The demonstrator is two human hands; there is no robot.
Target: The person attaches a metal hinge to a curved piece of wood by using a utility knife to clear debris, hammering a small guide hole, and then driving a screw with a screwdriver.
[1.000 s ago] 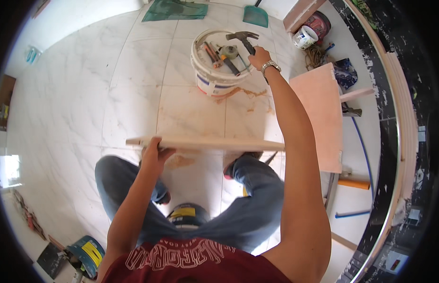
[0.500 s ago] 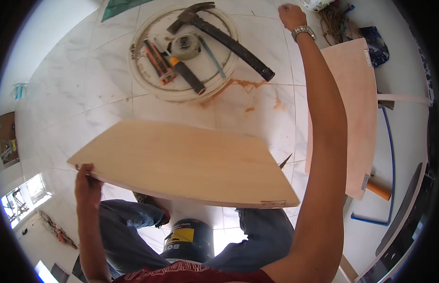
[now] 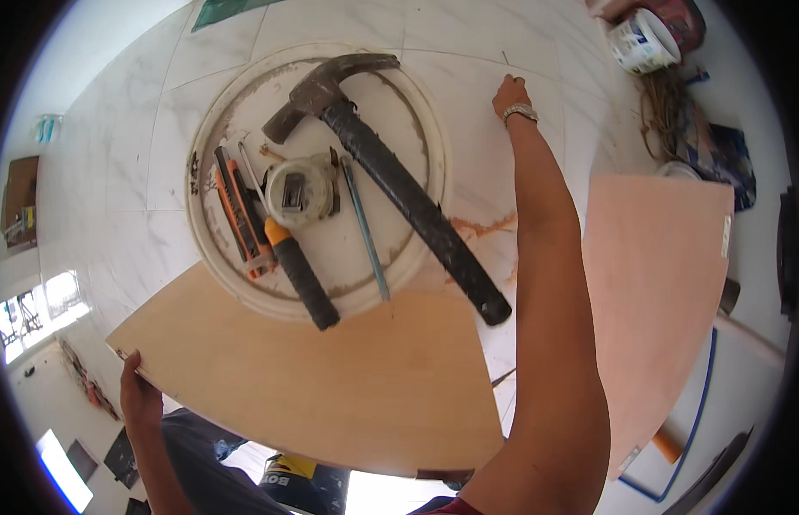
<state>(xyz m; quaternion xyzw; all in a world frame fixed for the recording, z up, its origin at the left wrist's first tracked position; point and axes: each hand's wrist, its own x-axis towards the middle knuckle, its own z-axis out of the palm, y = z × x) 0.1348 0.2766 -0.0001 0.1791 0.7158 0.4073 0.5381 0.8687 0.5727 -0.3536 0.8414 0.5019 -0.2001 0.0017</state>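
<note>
My left hand [image 3: 140,396] is closed on the left corner of a pale curved wooden panel [image 3: 331,390], which lies across the front of my body. My right arm stretches far forward over the panel's right side. At its end my right hand [image 3: 512,94], with a metal watch at the wrist, is low over the tiles with fingers curled; what they hold, if anything, is too small to make out. A round white lid [image 3: 212,273] overlaps the panel's far edge. On it lie a claw hammer [image 3: 399,180], tape measure [image 3: 300,193], orange utility knife [image 3: 238,210], yellow-and-black-handled tool [image 3: 300,270] and pencil [image 3: 365,227].
A second curved panel [image 3: 653,318] with a metal fitting lies to the right of my arm. Beyond it are a white bucket [image 3: 644,43], a coil of rope [image 3: 657,112] and a blue bent rod [image 3: 704,386]. A black bucket [image 3: 305,487] is near my legs.
The lid and its tools now appear larger and nearer, overlapping the panel. My right hand sits lower in view and slightly left. My left hand still grips the panel's corner.
</note>
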